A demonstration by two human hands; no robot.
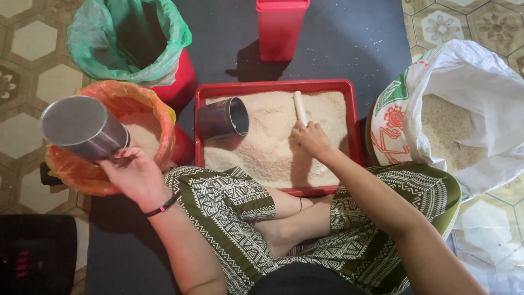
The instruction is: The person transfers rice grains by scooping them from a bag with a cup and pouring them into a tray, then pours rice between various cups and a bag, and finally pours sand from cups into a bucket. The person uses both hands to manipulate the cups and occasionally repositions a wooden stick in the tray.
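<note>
Left hand (134,176): raised over the near rim of the orange-lined bucket (158,117), fingers (121,154) curled around a steel cup (83,128) held on its side, closed base toward the camera.
Likely reason for the tilt: the cup's mouth faces the bucket, which already holds grain, so anything in it would fall inside.
Right hand (312,139): fingers closed on the near end of a pale wooden stick (299,106), which lies on the rice.
Red tray (275,86): on the dark mat (338,38) before the crossed legs, within reach of both hands, filled with rice.
Second steel cup (222,118): on its side at the tray's left edge, untouched.
White sack (464,104): open at the mat's right edge, rice inside.
</note>
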